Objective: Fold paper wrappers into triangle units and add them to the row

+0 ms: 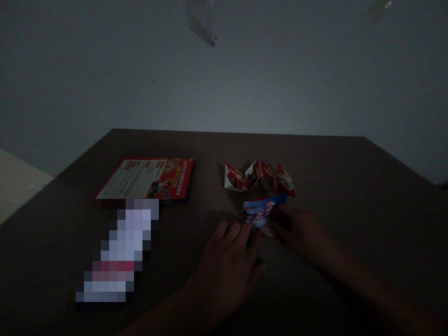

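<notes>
A blue printed piece of paper (pixel 258 210) with white lettering lies at the middle of the dark table. My right hand (pixel 297 226) pinches its right side between thumb and fingers. At the paper's lower left edge, my left hand (pixel 229 263) rests palm down, fingers stretched forward; its index fingertip is close to or touching the paper, too dark to be sure. Just behind stand several red-and-white folded paper pieces (pixel 269 176) in a zigzag row. The lower edge of the blue paper is partly hidden by my fingers.
Left on the dark wooden table (pixel 206 149) lies a red-and-white printed booklet or flat box (pixel 140 179). In front of it is a pixelated pale object (pixel 122 252) that I cannot make out. A grey wall (pixel 280 70) rises behind the table's far edge.
</notes>
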A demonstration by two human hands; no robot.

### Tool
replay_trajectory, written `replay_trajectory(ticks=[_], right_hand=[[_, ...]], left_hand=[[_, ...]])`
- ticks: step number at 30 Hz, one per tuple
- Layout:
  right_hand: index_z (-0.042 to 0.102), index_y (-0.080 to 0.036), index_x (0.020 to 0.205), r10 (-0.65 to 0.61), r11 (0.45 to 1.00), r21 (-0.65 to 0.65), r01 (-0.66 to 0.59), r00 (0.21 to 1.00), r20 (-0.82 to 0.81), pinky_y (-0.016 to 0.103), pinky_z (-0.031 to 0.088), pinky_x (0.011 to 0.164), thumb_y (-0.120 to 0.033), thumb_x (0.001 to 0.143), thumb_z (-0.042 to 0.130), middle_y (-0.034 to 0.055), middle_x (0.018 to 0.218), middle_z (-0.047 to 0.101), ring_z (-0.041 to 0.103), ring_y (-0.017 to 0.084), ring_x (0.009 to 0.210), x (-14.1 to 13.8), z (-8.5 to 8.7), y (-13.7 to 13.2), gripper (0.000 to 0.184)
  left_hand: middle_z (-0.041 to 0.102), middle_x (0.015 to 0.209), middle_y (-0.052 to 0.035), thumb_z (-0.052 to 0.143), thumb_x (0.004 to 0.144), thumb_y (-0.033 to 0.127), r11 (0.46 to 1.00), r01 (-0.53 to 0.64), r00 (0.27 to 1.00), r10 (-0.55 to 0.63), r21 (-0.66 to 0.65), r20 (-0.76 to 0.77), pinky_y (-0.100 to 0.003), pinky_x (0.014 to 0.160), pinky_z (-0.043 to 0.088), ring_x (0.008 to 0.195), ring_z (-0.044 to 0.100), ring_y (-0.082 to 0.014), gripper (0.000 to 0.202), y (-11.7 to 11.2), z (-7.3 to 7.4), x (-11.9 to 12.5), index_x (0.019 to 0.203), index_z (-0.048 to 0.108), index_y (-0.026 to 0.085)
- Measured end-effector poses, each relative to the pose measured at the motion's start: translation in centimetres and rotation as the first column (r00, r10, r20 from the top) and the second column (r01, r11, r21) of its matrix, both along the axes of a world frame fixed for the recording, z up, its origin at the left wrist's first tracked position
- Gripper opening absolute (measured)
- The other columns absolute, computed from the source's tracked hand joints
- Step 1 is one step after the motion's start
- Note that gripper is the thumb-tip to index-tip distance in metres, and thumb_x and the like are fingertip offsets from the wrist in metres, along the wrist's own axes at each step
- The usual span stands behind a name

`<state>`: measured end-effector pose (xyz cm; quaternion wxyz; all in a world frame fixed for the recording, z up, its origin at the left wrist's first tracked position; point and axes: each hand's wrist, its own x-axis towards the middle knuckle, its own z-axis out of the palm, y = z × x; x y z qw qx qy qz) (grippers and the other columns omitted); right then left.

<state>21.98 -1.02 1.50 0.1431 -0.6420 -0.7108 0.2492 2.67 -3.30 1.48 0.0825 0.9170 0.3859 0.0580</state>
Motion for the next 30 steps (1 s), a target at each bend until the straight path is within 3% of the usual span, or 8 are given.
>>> replay_trajectory(ticks=[9, 14, 18, 30], right_hand=[[0.058, -0.018, 0.086, 0.013, 1.0, -0.008, -0.013, 1.0, -0.011, 0.025, 0.043, 0.056, -0.02, 0.081, 0.052, 0.0029, 0.075, 0.068, 0.065, 0.018, 0.065, 0.1, 0.1, 0.0, 0.008], [0.058, -0.019, 0.086, 0.006, 1.0, 0.0, -0.006, 1.0, -0.024, 0.025, 0.042, 0.054, -0.03, 0.083, 0.053, 0.002, 0.072, 0.067, 0.063, 0.017, 0.062, -0.1, -0.1, -0.1, 0.013], [0.059, -0.019, 0.083, -0.012, 1.0, 0.021, 0.012, 0.999, 0.033, 0.025, 0.039, 0.051, -0.04, 0.076, 0.063, 0.0018, 0.07, 0.066, 0.06, 0.016, 0.058, -0.2, -0.4, -0.2, 0.023], [0.063, -0.018, 0.076, 0.109, 0.991, -0.08, -0.106, 0.994, 0.027, 0.023, 0.039, 0.052, -0.026, 0.074, 0.064, 0.0024, 0.071, 0.067, 0.06, 0.016, 0.06, 1.4, -0.1, -0.5, 0.008]], left_hand=[[0.054, 0.107, -0.008, 0.049, 0.085, 0.047, 0.998, 0.012, 1.0, -0.01, -0.061, 0.029, -0.048, 0.088, 0.035, 0.102, 0.046, -0.0281, 0.042, -0.2, 0.3, 0.2, 0.124, 0.048, 0.03], [0.053, 0.113, -0.0103, 0.052, 0.082, 0.047, 0.997, -0.009, 0.997, 0.015, -0.082, 0.071, -0.047, 0.093, 0.032, 0.105, 0.045, -0.028, 0.051, -0.3, 0.2, 0.0, 0.125, 0.048, 0.019], [0.055, 0.112, -0.0105, 0.052, 0.082, 0.045, 0.996, -0.03, 0.997, 0.035, -0.079, 0.071, -0.046, 0.093, 0.031, 0.103, 0.046, -0.0272, 0.05, -0.2, 0.1, 0.1, 0.121, 0.051, 0.014], [0.056, 0.113, -0.01, 0.052, 0.082, 0.047, 0.996, -0.053, 0.995, 0.059, -0.078, 0.076, -0.047, 0.093, 0.03, 0.103, 0.047, -0.028, 0.051, -0.2, 0.2, 0.1, 0.122, 0.05, 0.017]])
